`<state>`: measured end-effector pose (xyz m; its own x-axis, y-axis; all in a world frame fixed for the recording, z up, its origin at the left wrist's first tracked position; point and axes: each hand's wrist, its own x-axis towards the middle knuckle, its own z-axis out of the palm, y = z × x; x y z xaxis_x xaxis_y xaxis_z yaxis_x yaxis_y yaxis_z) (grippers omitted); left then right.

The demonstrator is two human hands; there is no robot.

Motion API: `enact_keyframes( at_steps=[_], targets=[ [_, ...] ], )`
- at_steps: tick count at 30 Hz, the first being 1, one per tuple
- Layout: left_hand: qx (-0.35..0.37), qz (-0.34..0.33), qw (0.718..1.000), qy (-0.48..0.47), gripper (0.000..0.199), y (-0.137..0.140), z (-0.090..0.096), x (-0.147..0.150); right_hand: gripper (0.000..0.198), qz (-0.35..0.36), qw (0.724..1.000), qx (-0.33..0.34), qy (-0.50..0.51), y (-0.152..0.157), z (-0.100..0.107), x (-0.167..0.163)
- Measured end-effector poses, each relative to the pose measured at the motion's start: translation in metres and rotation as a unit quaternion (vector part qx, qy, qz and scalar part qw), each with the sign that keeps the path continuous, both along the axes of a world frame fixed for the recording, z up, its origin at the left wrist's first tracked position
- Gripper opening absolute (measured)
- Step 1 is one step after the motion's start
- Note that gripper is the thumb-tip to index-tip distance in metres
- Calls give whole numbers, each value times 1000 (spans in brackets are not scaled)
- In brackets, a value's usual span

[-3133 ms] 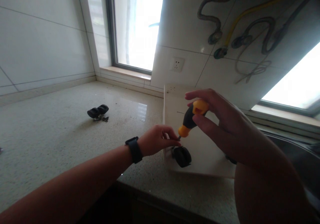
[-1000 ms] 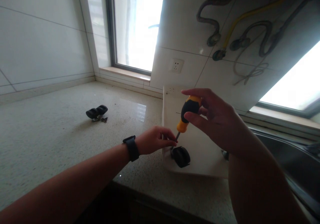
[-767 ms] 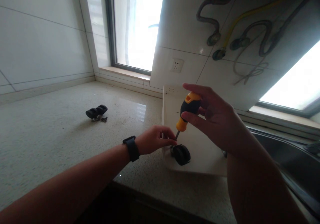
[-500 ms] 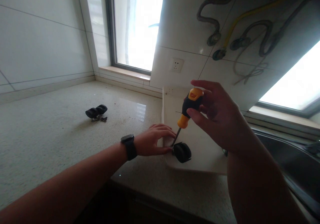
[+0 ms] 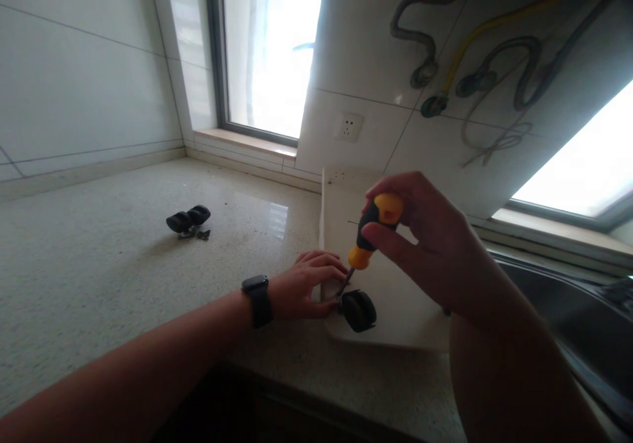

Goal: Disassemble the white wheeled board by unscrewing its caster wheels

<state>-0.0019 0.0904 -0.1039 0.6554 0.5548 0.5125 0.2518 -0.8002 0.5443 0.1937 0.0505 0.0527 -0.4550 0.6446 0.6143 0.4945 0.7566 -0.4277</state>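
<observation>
My right hand (image 5: 420, 232) is closed around a yellow and black screwdriver (image 5: 373, 225). Its metal shaft slants down to the mounting plate of a black caster wheel (image 5: 359, 311), where the tip meets something too small to make out. That caster sits near the front left corner of a white panel or box (image 5: 400, 318), which lies on the counter. My left hand (image 5: 309, 286) has its fingers stretched over the panel's left edge, thumb apart and touching beside the caster plate. A dark watch (image 5: 256, 298) is on my left wrist.
Black casters (image 5: 188, 217) lie on the speckled counter (image 5: 123, 278) at left, small screws (image 5: 202, 235) beside them. A dark sink (image 5: 568, 324) is at right. On the tiled back wall are a socket (image 5: 350, 126), hoses (image 5: 415, 34) and a yellow pipe (image 5: 475, 31).
My right hand has turned, its fingers curling further around the handle, and the screwdriver leans slightly more with its handle lower. The left hand keeps its place at the panel's edge.
</observation>
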Motion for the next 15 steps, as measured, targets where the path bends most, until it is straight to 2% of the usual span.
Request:
enact_keyframes(
  at_steps=[4, 8, 11, 13, 15],
  targets=[
    [-3, 7, 1000, -16, 35, -1, -4, 1, 36, -22, 1000, 9, -3, -7, 4, -2],
    [-3, 11, 999, -44, 28, -1, -14, 4, 42, 17, 998, -48, 42, -8, 5, 2],
    [-2, 14, 998, -63, 24, -2, -19, 8, 40, 45, 995, -77, 42, -5, 3, 6],
    [1, 16, 998, -68, 24, -3, -19, 10, 37, 43, 996, -69, 23, -2, 2, 7],
    [6, 19, 997, -70, 25, -3, -19, 11, 29, 14, 999, -31, -9, -1, 2, 7]
  ],
)
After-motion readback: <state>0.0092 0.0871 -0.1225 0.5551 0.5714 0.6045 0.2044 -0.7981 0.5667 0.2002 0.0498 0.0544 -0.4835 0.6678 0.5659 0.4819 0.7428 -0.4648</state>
